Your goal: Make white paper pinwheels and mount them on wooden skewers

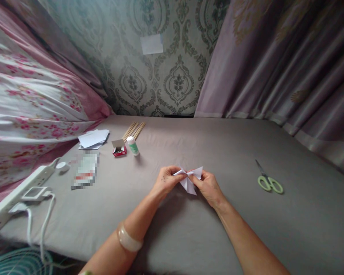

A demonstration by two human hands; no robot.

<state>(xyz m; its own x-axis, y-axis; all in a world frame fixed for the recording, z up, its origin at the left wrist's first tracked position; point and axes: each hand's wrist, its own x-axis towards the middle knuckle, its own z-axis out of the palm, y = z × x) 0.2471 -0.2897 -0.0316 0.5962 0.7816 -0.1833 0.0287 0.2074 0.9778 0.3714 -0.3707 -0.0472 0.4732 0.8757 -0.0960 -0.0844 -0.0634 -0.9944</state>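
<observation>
A white folded paper pinwheel (pixel 189 185) is held between both hands, above the middle of the cloth-covered surface. Its pointed blades stick out to the upper right and downward. My left hand (pixel 167 179) pinches it from the left, thumb pressed near the centre. From the right, my right hand (pixel 208 185) grips it, its thumb also close to the centre. The fingers behind the paper are mostly hidden. A pale bangle (pixel 129 240) circles my left forearm. Off to the right, green-handled scissors (pixel 267 181) lie with the blades pointing away.
At the back left are wooden sticks (pixel 134 131), a white-and-green bottle (pixel 133 146), an open red box (pixel 119 149) of small items and stacked white paper (pixel 94 138). A blurred packet (pixel 86 170) and a power strip (pixel 20 198) with cables line the left edge.
</observation>
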